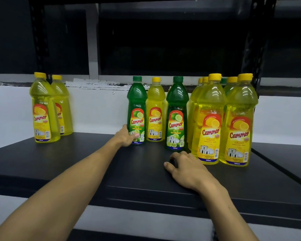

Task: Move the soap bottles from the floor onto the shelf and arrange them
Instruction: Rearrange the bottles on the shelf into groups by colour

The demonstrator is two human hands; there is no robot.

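Left hand: our left hand (128, 136) reaches to the back of the shelf and grips the foot of a green lime bottle (137, 110), fingers curled round its left side, thumb across the label.
Right hand: our right hand (184, 166) rests on the black shelf (76, 159) with loosely bent fingers, holding nothing, just before a second green lime bottle (176, 113).
Where the bottles are: all stand upright on the shelf; no floor is in view.
Handling: we judge each bottle full of liquid, so fairly heavy; smooth plastic, likely a bit slippery and slightly yielding, not fragile. Tall and narrow, so it could tip if pushed high up.
Where to hold: round the lower body or at the waist under the shoulder; the cap is too small for a sure lift.
Count, green: 2 clear, and what may be a third green cap behind the right cluster.
Count, yellow: 2 at far left (42, 108), 1 between the greens (155, 110), and at least 5 in the right cluster (221, 119); those behind hide one another, so we cannot count exactly.
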